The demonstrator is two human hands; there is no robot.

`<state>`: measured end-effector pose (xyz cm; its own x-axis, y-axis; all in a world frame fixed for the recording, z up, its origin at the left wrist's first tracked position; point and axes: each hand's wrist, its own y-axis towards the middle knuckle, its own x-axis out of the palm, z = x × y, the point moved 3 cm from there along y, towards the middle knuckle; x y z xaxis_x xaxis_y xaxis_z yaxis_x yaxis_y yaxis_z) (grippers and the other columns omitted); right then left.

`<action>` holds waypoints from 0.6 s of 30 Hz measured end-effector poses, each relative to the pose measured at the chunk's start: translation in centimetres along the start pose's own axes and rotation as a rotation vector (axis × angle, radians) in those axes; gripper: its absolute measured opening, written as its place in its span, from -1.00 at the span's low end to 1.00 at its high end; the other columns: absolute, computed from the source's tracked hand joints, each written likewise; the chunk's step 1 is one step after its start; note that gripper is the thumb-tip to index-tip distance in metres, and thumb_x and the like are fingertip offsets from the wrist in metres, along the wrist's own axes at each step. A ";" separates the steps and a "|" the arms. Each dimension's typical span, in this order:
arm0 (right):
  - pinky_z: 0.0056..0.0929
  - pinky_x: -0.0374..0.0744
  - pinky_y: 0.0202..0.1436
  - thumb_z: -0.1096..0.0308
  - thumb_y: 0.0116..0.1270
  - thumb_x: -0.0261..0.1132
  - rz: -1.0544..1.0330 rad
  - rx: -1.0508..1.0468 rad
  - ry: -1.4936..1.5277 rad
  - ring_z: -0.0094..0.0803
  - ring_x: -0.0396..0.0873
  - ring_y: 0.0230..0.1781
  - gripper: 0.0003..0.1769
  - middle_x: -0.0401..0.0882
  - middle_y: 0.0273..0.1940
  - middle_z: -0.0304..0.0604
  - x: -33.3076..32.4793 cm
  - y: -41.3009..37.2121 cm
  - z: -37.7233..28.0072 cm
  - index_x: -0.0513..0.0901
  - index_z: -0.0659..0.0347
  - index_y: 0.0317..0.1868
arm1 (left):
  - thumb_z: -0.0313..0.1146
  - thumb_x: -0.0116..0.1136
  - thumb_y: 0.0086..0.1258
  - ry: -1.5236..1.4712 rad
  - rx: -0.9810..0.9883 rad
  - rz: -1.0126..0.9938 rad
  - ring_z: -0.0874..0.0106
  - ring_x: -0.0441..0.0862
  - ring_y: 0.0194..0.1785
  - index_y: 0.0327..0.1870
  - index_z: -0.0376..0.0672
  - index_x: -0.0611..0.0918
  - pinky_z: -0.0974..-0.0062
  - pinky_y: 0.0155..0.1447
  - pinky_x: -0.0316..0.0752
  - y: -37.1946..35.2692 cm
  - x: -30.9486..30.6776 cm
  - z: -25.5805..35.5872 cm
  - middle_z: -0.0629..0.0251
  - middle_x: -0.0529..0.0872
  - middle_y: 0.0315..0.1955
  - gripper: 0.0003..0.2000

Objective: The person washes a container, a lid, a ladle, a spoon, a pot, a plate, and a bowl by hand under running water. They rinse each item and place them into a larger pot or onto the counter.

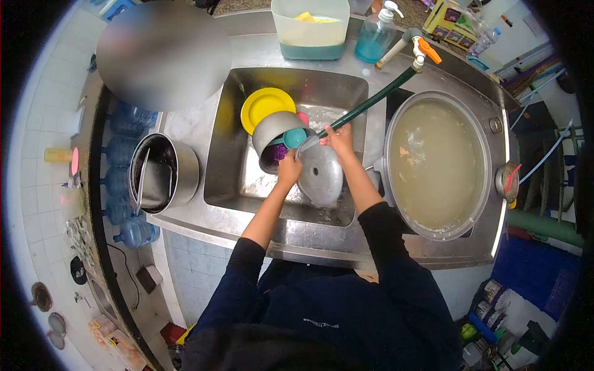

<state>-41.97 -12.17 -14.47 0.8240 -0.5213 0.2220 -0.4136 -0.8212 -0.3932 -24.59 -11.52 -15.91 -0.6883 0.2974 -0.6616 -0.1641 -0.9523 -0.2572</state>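
My right hand [339, 141] is closed around the lower end of a green hose [371, 104] over the sink [216, 167]. Close by, my left hand [289, 169] has its fingers closed at the edge of a small translucent piece [306, 146], whose kind I cannot make out. Below both hands a round grey metal lid [320, 179] leans in the sink. Left of them, a tilted metal pot [272, 127] holds a teal cup [294, 137] and something purple [278, 151]. A yellow plate [267, 106] lies behind the pot.
To the right stands a large basin [438, 167] of cloudy water. A big metal pot [185, 173] with a dark pan inside sits left of the sink. Along the back are a plastic tub [310, 31], a soap pump bottle [375, 37] and a tap with an orange handle [429, 51].
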 end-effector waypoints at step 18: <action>-0.16 0.42 0.04 0.21 0.07 0.28 0.280 0.492 -1.046 0.03 0.44 -0.01 -0.39 0.44 -0.04 0.19 -5.2 -0.7 18.1 0.28 0.28 0.10 | -0.80 -0.18 -0.21 0.046 0.381 0.389 0.07 0.46 -0.11 -0.08 -0.28 0.48 0.29 0.03 0.35 -9.2 -13.1 5.7 0.03 0.50 -0.25 -0.48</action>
<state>-38.98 -4.69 -31.55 0.7389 -0.0383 -0.6727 -0.6248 -0.4128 -0.6628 -18.11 -7.03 -0.90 -0.7194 -0.0876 -0.6890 -0.1532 -0.9476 0.2805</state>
